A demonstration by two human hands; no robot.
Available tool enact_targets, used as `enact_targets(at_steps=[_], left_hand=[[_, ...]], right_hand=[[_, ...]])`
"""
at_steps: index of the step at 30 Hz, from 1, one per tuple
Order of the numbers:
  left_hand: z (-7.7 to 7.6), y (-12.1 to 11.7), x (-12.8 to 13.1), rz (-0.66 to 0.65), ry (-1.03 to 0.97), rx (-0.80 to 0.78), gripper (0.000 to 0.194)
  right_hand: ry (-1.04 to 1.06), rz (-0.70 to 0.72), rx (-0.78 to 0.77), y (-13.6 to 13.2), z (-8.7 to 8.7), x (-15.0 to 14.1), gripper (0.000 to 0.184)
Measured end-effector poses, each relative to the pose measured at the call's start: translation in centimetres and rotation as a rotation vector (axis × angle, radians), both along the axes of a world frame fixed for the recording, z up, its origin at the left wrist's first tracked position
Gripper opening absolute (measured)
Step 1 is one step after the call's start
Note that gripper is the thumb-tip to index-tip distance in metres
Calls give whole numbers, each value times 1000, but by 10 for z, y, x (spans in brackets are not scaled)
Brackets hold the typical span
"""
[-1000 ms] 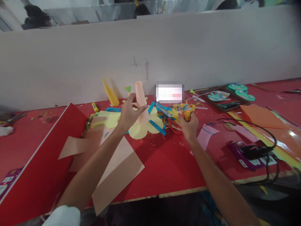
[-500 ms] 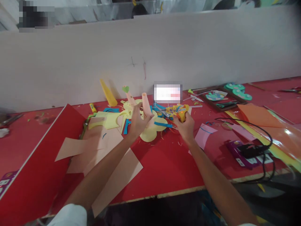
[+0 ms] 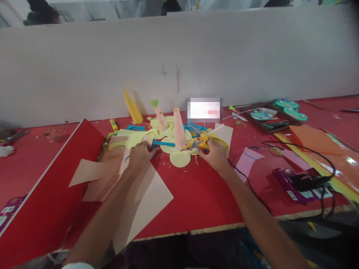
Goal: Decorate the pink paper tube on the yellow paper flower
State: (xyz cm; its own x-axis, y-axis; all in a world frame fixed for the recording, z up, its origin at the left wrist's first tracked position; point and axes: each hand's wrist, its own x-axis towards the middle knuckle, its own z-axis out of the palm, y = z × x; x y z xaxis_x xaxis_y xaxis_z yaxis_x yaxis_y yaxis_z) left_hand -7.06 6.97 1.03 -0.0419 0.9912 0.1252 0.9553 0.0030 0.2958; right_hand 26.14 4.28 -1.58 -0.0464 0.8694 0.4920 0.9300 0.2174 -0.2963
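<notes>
Brown tray point(image 3: 268, 130) holds teal cutout point(image 3: 262, 115); right hand point(image 3: 215, 154) grips glue gun point(image 3: 202, 141), left hand's point(image 3: 139, 154) grip unclear.

the right hand point(image 3: 216, 154) hides part of the yellow glue gun point(image 3: 202, 141); the bright panel point(image 3: 204, 108) is pixelated.

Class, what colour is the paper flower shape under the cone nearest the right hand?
The paper flower shape is pale yellow, best seen in the head view.

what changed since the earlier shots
The left hand has let go of the pale pink paper cone and moved left, near a flat blue strip. The right hand has brought the yellow-and-orange glue gun left, toward the cone's base. The tall yellow cone stayed put.
</notes>
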Motion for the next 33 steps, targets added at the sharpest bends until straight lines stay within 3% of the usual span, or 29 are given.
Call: enact_targets(at_steps=[8, 15, 19, 24, 33], left_hand=[[-8, -7, 4, -34, 20, -49, 12], [5, -16, 10, -7, 225, -90, 40], [9, -16, 11, -15, 228, -138, 34], [2, -14, 7, -38, 182, -106, 19], [-1, -16, 8, 41, 360, -53, 38]], right_hand=[[-51, -31, -28, 2, -4, -1, 25], [-123, 13, -18, 2, -4, -4, 15], [-130, 41, -30, 2, -3, -5, 14], [-131, 72, -66, 2, -2, -4, 12], [-124, 123, -80, 3, -2, 0, 17]])
